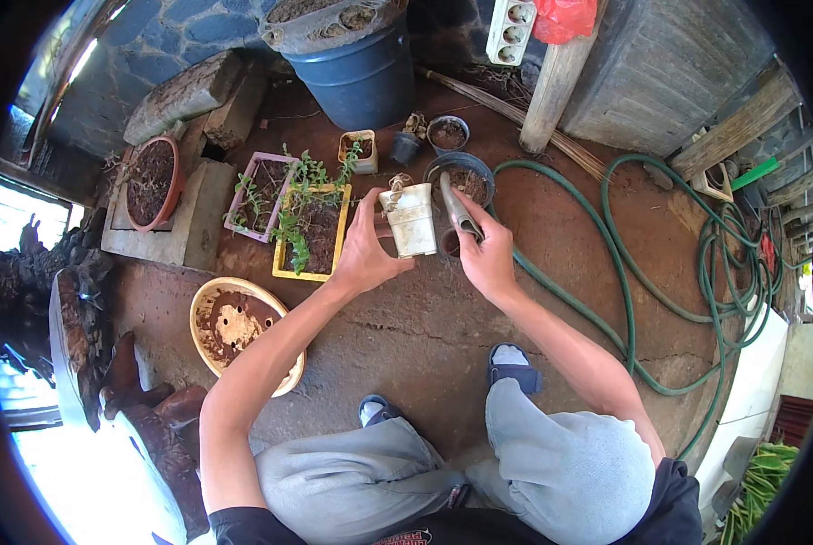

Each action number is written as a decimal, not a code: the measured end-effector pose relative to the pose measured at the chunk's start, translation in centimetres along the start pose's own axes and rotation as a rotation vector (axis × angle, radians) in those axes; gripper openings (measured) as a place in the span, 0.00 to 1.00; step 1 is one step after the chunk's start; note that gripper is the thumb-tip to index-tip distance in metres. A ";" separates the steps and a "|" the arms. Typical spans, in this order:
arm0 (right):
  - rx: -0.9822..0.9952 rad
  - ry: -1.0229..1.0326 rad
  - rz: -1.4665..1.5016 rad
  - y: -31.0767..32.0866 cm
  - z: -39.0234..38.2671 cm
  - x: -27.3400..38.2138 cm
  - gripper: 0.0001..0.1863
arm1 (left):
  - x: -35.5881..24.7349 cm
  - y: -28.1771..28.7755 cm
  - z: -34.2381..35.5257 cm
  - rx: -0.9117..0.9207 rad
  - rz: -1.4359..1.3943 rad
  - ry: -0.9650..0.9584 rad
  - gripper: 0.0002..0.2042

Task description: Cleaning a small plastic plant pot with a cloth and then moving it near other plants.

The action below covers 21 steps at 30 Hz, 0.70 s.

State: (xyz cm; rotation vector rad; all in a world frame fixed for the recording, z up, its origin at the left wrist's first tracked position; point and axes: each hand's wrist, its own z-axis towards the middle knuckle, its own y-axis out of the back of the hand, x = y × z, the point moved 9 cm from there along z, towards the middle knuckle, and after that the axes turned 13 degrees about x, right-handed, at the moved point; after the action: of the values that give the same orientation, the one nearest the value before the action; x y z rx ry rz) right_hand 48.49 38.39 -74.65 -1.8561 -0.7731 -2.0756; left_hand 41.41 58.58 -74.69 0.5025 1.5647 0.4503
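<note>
My left hand (366, 252) is closed round a small white plant pot (411, 222), its sides smeared with dirt and something dry and brownish at its rim. My right hand (490, 262) grips a grey, curved hand trowel (459, 211), its blade pointing away from me. Just beyond the trowel stands a round dark pot (481, 179) with soil in it. Another small dark pot (449, 242) shows partly between my hands; the trowel and fingers hide some of it. The white pot and the trowel are held apart.
Left of my hands are a yellow planter (312, 273) and a pink planter (259, 237) with green plants. An oval cream basin (208, 350) lies nearer. A large blue tub (356, 82) stands at the back. A green hose (606, 232) loops across the floor on the right.
</note>
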 end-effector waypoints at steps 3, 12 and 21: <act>0.096 0.463 -0.373 -1.4 0.0 4.2 0.38 | -0.3 -0.3 0.2 0.067 -0.047 0.050 0.61; 0.306 0.624 -0.875 -6.7 -4.2 3.8 0.34 | -1.3 -0.4 0.2 -0.028 0.046 -0.098 0.60; 0.459 0.688 -0.794 -3.2 -3.6 3.0 0.35 | -0.7 0.2 0.0 -0.005 -0.016 -0.068 0.60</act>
State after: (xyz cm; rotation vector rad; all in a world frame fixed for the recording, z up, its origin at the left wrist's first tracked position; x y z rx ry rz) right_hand 43.39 39.58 -72.62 -0.5331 -1.7417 -2.4047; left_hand 41.48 58.36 -73.99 0.4965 1.5011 0.4202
